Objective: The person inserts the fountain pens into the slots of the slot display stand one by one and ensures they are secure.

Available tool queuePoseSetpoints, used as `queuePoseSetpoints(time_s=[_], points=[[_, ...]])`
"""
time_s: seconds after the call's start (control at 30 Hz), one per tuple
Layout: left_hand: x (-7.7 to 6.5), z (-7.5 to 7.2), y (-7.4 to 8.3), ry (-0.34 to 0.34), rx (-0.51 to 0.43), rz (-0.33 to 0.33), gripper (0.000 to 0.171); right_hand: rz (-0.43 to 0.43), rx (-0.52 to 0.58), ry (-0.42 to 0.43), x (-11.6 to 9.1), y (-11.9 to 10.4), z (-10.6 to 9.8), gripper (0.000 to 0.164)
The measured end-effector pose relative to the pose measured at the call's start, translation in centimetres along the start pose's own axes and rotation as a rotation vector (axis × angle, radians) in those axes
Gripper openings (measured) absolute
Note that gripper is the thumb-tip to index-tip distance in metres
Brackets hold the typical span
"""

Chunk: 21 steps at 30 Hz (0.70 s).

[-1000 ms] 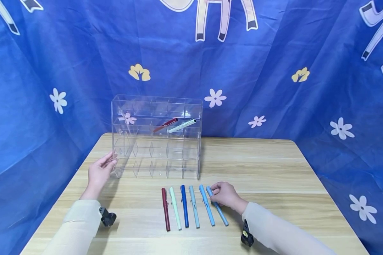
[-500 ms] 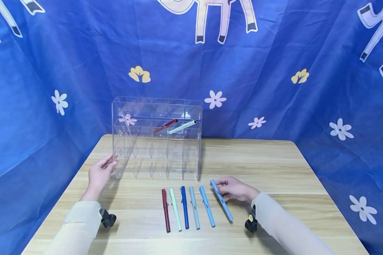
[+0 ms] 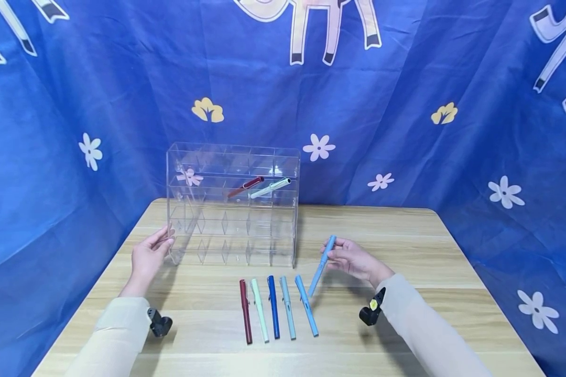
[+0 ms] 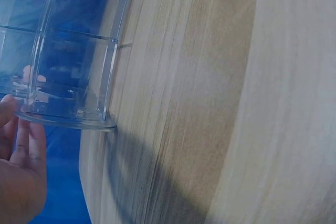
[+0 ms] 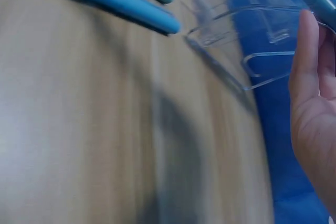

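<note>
In the head view, my right hand (image 3: 356, 261) holds a light blue pen (image 3: 318, 275) between thumb and fingers, raised over the table and tilted with its upper end to the right. My left hand (image 3: 147, 257) grips the left side edge of a clear acrylic rack (image 3: 295, 225), thumb at its front edge. A dark red pen (image 3: 251, 183) and a mint pen (image 3: 275, 186) lie slanted in the rack's second row from the top. On the table lie another dark red pen (image 3: 246, 311), a mint pen (image 3: 260, 310), a dark blue pen (image 3: 273, 307), a grey-blue pen (image 3: 288, 308) and a light blue pen (image 3: 307, 306).
The wooden table (image 3: 387, 340) ends at a blue patterned cloth (image 3: 358, 104) hanging behind and along both sides. Small black cameras sit at the left cuff (image 3: 159, 322) and the right cuff (image 3: 371, 313). The rack stands upright, divided into several small compartments.
My right hand has lifted the rightmost light blue pen off the table, moving up and right, and the pen's lean has swung from left to right. My left hand stays at the rack.
</note>
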<state>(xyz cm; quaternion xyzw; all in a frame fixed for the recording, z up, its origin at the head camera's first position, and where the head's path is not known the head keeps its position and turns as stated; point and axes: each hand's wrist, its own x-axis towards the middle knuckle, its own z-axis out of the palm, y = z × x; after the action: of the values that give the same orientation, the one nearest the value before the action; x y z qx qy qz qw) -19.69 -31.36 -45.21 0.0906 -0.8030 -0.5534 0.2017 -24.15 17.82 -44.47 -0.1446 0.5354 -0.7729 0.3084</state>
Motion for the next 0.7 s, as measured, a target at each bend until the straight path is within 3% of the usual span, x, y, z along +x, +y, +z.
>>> queuePoseSetpoints(time_s=[0.23, 0.4, 0.7], points=[[-0.1, 0.0, 0.0, 0.002, -0.032, 0.01, 0.041, -0.107, 0.009, 0.15, 0.9, -1.5, 0.8, 0.03], [-0.1, 0.1, -0.2, 0.004, -0.015, 0.01, 0.041, -0.201, 0.044, 0.234, 1.8, -2.5, 1.7, 0.022], [-0.1, 0.1, -0.1, 0.003, -0.046, 0.015, 0.041, -0.398, 0.086, 0.377, 3.6, -4.9, 3.5, 0.022]])
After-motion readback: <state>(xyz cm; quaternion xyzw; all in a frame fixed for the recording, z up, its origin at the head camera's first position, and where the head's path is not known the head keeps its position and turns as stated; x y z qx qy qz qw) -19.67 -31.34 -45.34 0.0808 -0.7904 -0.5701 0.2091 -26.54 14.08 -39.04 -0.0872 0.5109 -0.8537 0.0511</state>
